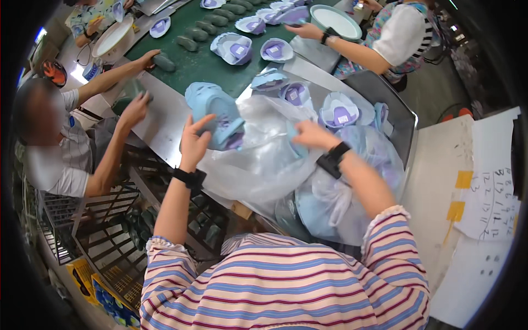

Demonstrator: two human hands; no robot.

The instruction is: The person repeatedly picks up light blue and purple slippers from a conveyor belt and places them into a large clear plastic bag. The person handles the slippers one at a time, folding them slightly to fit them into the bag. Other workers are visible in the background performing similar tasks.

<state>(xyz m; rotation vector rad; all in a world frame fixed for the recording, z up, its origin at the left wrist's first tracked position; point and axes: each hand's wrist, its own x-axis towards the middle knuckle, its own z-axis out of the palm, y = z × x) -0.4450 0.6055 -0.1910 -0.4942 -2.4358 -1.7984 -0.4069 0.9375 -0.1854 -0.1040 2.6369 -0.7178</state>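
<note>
Head view: my left hand (193,140), fingers clamped on light-blue foam clog (214,113), lifts it clear at 11 o'clock. Right hand (311,135), fingers pinched on crumpled clear plastic bag (264,159), holds it open, I judge, on steel counter (165,124).

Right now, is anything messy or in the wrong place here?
Nothing looks broken or spilled. The left hand holds a light blue shoe, the right hand grips a crumpled clear plastic bag, and more shoes sit loosely heaped behind it.
</note>
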